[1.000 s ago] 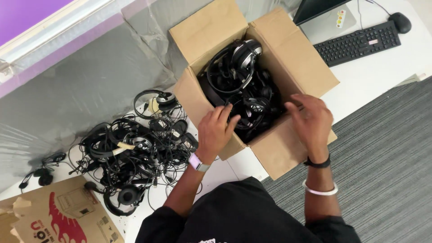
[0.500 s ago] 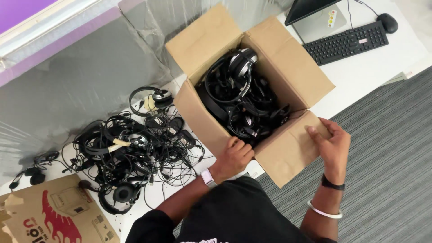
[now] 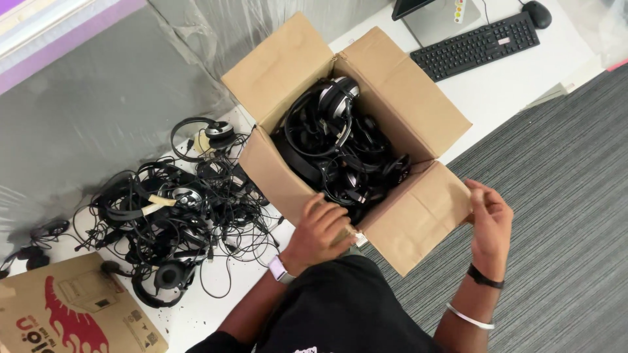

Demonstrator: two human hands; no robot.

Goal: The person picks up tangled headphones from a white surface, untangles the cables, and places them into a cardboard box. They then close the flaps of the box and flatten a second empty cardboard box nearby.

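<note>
While the open cardboard box [image 3: 366, 131] sits at the edge of the white table [image 3: 517, 85], full of tangled black headsets [image 3: 340, 147], both hands are at its near side in the head view. The left hand [image 3: 320, 225] rests on the near corner of the box, palm down, fingers curled over the rim beside the headsets; it touches the cardboard and seems to grip the edge rather than any headset. A watch with a pale strap sits on that wrist, and the forearm runs back down toward the person's dark shirt. The right hand [image 3: 489, 219] is raised at the outer end of the near flap [image 3: 418, 216], which hangs out over the grey carpet [image 3: 562, 209]; its fingers are bent and pinch the flap's edge, thumb toward the box. A black band and a thin white bangle circle that wrist. Left of the box a loose pile of headsets and cables [image 3: 170, 209] lies on the table, near a flat printed carton [image 3: 72, 314]. A black keyboard [image 3: 484, 42] lies well behind the box.
</note>
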